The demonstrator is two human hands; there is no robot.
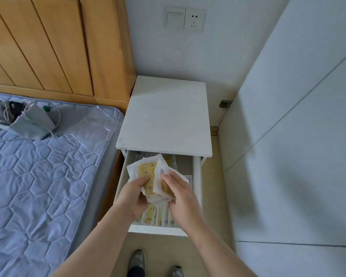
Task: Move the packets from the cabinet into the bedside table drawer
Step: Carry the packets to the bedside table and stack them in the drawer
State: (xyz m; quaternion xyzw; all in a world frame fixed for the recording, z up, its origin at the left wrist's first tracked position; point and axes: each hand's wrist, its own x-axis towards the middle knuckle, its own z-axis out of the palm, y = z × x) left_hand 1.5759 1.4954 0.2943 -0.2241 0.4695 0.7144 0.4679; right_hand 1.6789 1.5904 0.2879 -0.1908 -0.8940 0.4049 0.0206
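Hands: left hand [135, 193] and right hand [179, 191] together grip bundle of packets [150, 174] above open drawer [158, 229]. Drawer contents: upright packet row [158, 215], partly hidden by hands. Bedside table top [166, 114] covers drawer's rear.

a grey pouch [34, 124] lies on the quilted mattress [48, 186] below a wooden headboard [48, 43].

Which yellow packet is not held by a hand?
The yellow packet lying in the drawer by its front wall. The other yellow packet sits in the bundle that the left hand and right hand grip.
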